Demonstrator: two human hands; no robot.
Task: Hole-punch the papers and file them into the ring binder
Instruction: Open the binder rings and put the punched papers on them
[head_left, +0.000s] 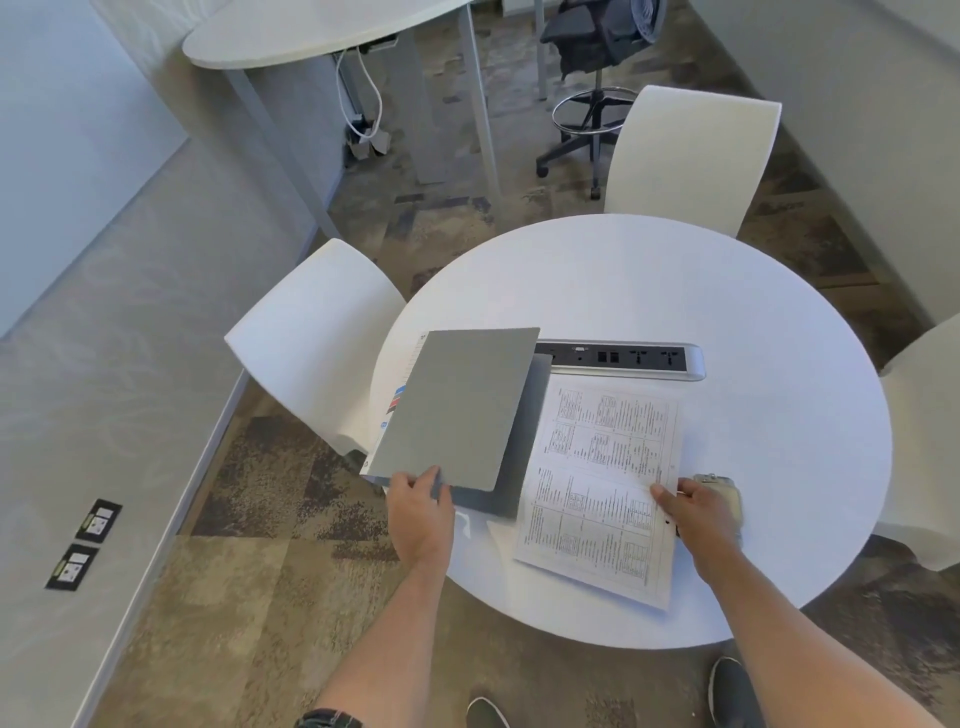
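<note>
Round white table (727, 322) with a socket strip (623, 359) set in its top. Three white chairs (691, 156) drawn around it; black stool (592, 47) and desk (311, 31) stood beyond on carpet (260, 571).

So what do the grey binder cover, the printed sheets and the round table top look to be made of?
Binder cover: likely matte plastic or coated board; flat grey, stays stiff while the left hand lifts its corner. Printed sheets: thin white paper, dense black print, slightly curled edges. Table: smooth white laminate or similar, soft even sheen, no grain.
</note>
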